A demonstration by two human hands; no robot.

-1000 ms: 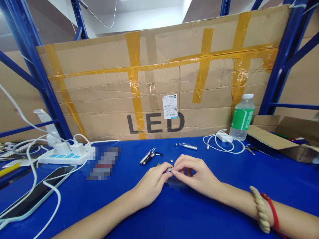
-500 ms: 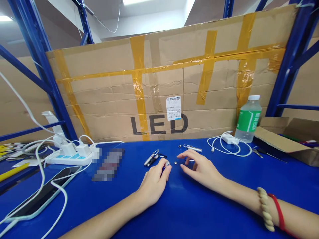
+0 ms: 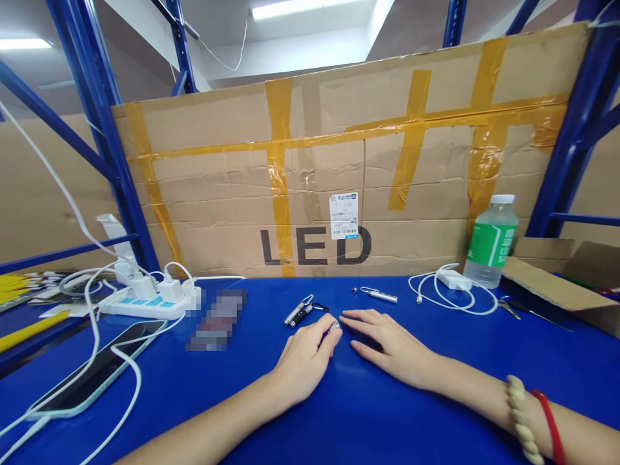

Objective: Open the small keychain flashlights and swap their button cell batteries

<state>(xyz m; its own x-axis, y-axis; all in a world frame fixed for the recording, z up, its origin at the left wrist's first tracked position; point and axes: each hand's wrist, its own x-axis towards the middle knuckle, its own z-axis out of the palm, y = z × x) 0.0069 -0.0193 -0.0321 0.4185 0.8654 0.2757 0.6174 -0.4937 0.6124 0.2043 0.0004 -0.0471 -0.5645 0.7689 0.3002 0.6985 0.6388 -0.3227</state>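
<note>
My left hand [image 3: 305, 361] is closed in a pinch on a small, shiny, ridged silver piece [image 3: 334, 327] that looks like a stack of button cells. Facing it, my right hand [image 3: 394, 345] lies low over the blue table, fingers stretched out and fingertips near the silver piece. Just behind my left hand are a silver mini flashlight [image 3: 294, 314] and a black mini flashlight [image 3: 303, 315] with clips. Beyond my right hand lie a silver penlight-like tube [image 3: 385, 296] with a clip and a tiny dark cap-like piece [image 3: 354, 290].
On the left are a power strip [image 3: 145, 307] with white chargers, a phone [image 3: 97, 371] and loose white cables. A bottle [image 3: 491, 242], a white adapter [image 3: 454, 279] with coiled cable, tweezers [image 3: 542, 315] and an open carton [image 3: 557, 290] stand right. Taped cardboard [image 3: 223, 213] walls the back.
My right hand's fingers have straightened and lowered toward the table, closer to my left hand. The small round disc between the hands no longer shows. The view has shifted slightly.
</note>
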